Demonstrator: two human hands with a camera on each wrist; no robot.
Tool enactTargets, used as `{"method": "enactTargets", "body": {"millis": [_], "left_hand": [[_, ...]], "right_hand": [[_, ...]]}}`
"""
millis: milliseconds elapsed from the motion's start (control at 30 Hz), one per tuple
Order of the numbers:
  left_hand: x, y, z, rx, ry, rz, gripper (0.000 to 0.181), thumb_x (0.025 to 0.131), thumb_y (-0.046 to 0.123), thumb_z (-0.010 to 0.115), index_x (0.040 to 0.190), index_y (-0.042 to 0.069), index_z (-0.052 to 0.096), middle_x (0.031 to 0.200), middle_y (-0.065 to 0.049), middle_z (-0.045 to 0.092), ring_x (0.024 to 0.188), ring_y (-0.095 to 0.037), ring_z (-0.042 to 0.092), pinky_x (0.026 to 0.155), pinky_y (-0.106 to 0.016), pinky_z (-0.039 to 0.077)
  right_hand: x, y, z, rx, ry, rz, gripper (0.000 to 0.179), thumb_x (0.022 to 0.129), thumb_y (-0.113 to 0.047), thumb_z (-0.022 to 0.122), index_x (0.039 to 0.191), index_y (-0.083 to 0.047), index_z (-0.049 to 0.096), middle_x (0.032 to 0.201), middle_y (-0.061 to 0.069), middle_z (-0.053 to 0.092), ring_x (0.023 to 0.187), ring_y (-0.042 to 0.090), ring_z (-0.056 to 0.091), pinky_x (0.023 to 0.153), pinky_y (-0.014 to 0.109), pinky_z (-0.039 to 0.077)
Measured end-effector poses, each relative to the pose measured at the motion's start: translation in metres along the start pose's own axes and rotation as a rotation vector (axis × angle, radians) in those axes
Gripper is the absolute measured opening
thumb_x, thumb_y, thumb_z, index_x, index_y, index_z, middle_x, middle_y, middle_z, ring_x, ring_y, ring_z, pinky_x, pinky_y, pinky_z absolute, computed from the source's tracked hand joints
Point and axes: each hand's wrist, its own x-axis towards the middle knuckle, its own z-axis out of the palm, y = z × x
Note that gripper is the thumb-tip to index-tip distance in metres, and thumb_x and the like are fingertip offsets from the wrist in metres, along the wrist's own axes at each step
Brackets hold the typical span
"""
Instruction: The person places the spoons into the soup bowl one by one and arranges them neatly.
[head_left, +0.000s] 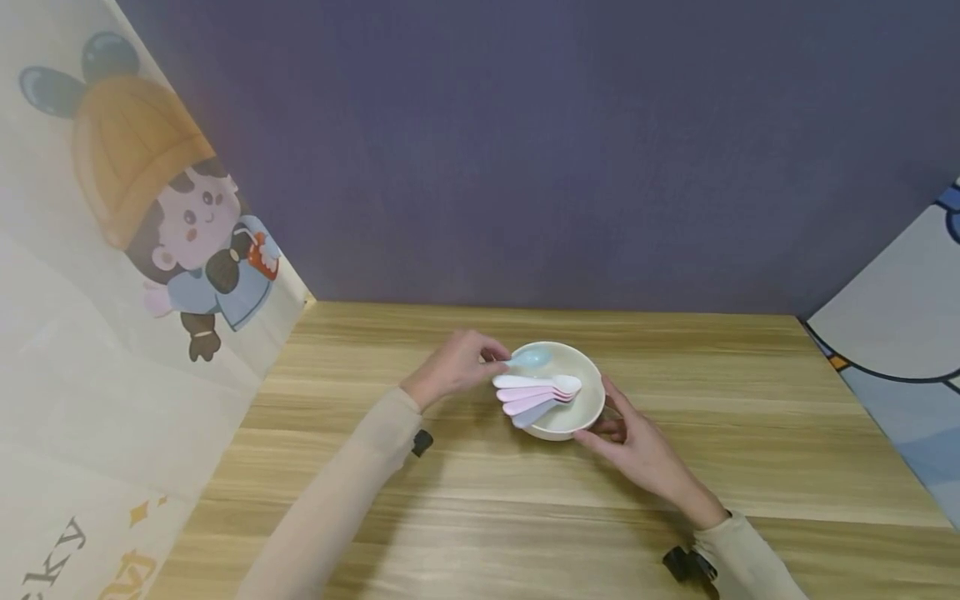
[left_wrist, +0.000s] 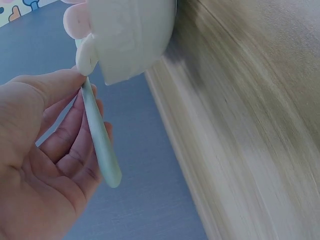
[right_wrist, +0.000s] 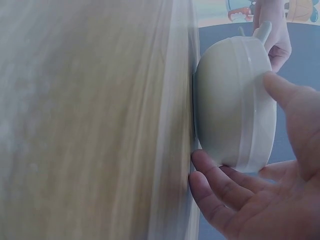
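A white bowl (head_left: 551, 435) stands on the wooden table. Several small spoons lie fanned out in it, their handles over its left rim: a white spoon (head_left: 525, 382), pink ones and a lavender spoon (head_left: 536, 413). My left hand (head_left: 463, 364) pinches the handle of a light blue spoon (head_left: 531, 358) between thumb and fingers; its head is over the back of the bowl. In the left wrist view the handle end of this spoon (left_wrist: 102, 142) sticks out below the fingers. My right hand (head_left: 637, 446) holds the bowl's right side, thumb and fingers spread around its wall (right_wrist: 230, 100).
The wooden table (head_left: 480, 517) runs back to a dark blue-grey wall panel (head_left: 525, 150). At the left rises a pale panel with a cartoon figure (head_left: 198, 208), and at the right another printed panel (head_left: 892, 308). A dark wrist device (head_left: 422, 442) is on the left sleeve.
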Motion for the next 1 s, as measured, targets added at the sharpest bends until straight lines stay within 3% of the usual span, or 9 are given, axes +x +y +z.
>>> {"method": "enactTargets", "body": {"millis": [467,733,1000], "left_hand": [[0.013,0.010,0.003,0.089,-0.066,0.064,0.020,0.099,0.015,0.075,0.117,0.012,0.082,0.111,-0.005,0.082,0.095,-0.015,0.075,0.087,-0.029,0.061],[0.018,0.016,0.006,0.123,-0.092,0.068,0.021,0.099,0.018,0.075,0.117,0.012,0.082,0.109,-0.004,0.082,0.094,-0.014,0.073,0.087,-0.029,0.060],[0.023,0.018,0.012,0.174,-0.098,0.073,0.019,0.099,0.020,0.076,0.115,0.015,0.083,0.108,0.000,0.082,0.091,-0.010,0.071,0.085,-0.026,0.057]], "right_hand": [[0.000,0.001,-0.001,-0.001,0.004,0.010,0.104,0.095,-0.041,0.082,0.170,-0.006,0.019,0.119,0.015,0.079,0.104,0.025,0.079,0.086,0.027,0.060],[0.000,0.001,0.000,0.018,-0.005,0.002,0.104,0.095,-0.041,0.081,0.170,-0.006,0.019,0.131,0.021,0.074,0.106,0.025,0.079,0.086,0.028,0.062],[0.001,0.002,0.001,0.034,-0.003,-0.009,0.103,0.095,-0.038,0.082,0.170,-0.005,0.019,0.131,0.023,0.073,0.107,0.026,0.078,0.086,0.027,0.062]]}}
